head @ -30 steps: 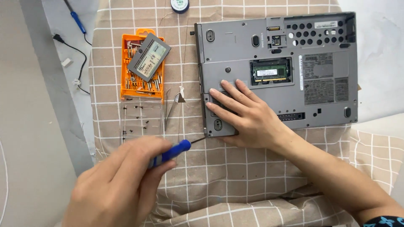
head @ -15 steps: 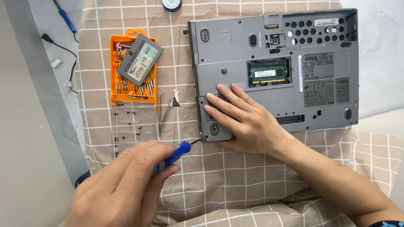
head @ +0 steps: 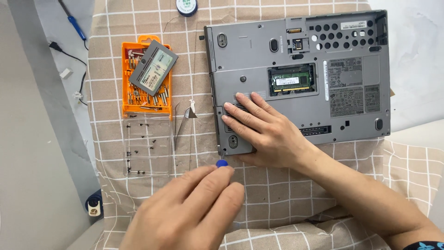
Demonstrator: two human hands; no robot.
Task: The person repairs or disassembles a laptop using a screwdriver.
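While the grey laptop (head: 300,78) lies bottom-up across the upper right of the frame on a checked cloth (head: 277,194), the right hand (head: 268,132) rests flat on its lower left corner, fingers spread and pressing on the casing, gripping nothing. Just below that corner, near the centre of the frame, the left hand (head: 189,213) pinches a blue-handled screwdriver (head: 222,163) between thumb and fingertips; only the blue cap shows above the fingers, and the tip meets the laptop's lower left edge. At upper left an orange bit case (head: 145,76) carries a grey rectangular module (head: 153,67), with a clear tray of small screws (head: 147,146) below it and metal tweezers (head: 185,118) beside it. Compared with half a second ago, the screwdriver has swung from lying slanted to standing nearly end-on, and the left hand has moved up closer to the laptop.
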